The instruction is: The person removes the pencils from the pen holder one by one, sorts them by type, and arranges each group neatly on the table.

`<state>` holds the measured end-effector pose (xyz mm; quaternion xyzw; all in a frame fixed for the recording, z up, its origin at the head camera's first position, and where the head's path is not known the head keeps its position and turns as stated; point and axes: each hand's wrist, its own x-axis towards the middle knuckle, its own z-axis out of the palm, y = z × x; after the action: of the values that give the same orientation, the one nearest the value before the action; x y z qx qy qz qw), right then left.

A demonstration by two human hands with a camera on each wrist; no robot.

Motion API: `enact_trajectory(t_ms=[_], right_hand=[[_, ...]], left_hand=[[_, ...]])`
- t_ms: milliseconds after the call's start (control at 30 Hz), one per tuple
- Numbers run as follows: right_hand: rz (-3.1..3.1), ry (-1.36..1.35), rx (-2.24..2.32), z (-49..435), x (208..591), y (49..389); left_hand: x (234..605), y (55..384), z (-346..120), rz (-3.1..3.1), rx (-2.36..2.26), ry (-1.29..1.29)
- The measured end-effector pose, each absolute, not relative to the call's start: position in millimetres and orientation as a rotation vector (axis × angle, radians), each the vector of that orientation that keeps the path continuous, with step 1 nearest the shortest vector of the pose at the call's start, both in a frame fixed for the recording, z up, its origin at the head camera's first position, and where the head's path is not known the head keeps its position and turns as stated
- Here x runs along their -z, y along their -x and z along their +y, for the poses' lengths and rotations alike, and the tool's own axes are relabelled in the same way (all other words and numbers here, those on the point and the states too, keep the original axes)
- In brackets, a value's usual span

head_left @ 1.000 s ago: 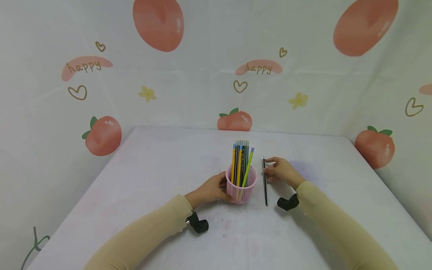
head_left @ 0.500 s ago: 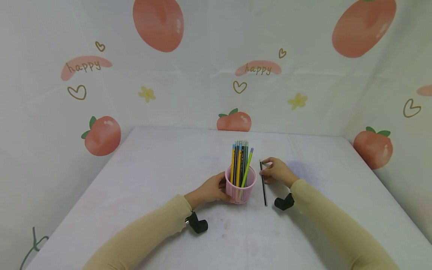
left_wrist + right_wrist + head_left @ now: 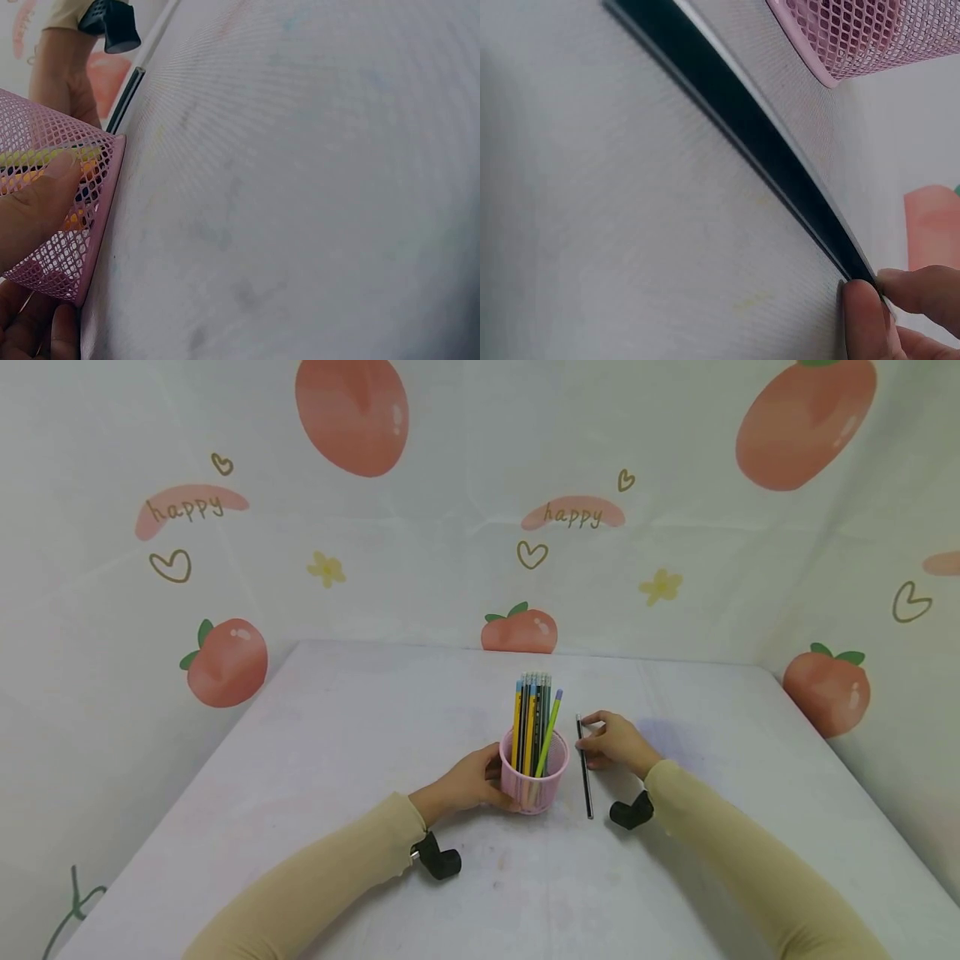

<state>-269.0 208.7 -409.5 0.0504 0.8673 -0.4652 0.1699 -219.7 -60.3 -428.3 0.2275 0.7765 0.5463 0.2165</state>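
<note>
Your left hand (image 3: 468,783) was curled round the near-left side of the cup (image 3: 533,781), thumb and fingers against its pink mesh; the left wrist view showed a thumb (image 3: 37,206) pressed flat on the wall of the cup (image 3: 64,217). Your right hand (image 3: 617,742) lay on the table (image 3: 315,760) just right of the cup, its fingertips pinching the far end of a black pencil (image 3: 584,768). In the right wrist view two fingertips (image 3: 866,311) closed on that pencil (image 3: 742,127) where it lay flat on the cloth, with the cup's base (image 3: 855,37) close beside it.

The cup stood upright at about the middle of the table, a little nearer your edge. It held a tight bunch of pencils (image 3: 535,722), yellow, blue, dark and one green one leaning right, all standing tips down as far as could be seen. The black pencil ran from near to far, parallel to the cup's right side and just apart from it.

As a judgement: most of the pencils were already in the cup, and this black one looked like the last left out. It was gripped but not yet lifted; raising it, turning it upright and dropping it in were left.

A peach-print backdrop (image 3: 352,418) rose behind the table's far edge.
</note>
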Motion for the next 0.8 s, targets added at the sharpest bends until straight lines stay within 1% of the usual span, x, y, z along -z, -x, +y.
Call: enact_trajectory(t_ms=[233, 400, 600, 800], right_hand=[[2.430, -0.112, 1.408, 211.6, 406.3, 263.4], [2.425, -0.057, 1.505, 211.2, 390.9, 259.1], [2.400, 0.124, 1.687, 206.1, 367.2, 249.4], [2.302, 0.311, 1.895, 197.0, 350.3, 234.7]], left_hand=[[428.7, 219.2, -59.8, 2.156, -1.507, -0.608], [427.8, 219.2, -60.1, 2.176, -1.481, -0.592], [427.2, 220.5, -60.1, 2.180, -1.471, -0.562], [428.7, 221.0, -59.8, 2.166, -1.485, -0.593]])
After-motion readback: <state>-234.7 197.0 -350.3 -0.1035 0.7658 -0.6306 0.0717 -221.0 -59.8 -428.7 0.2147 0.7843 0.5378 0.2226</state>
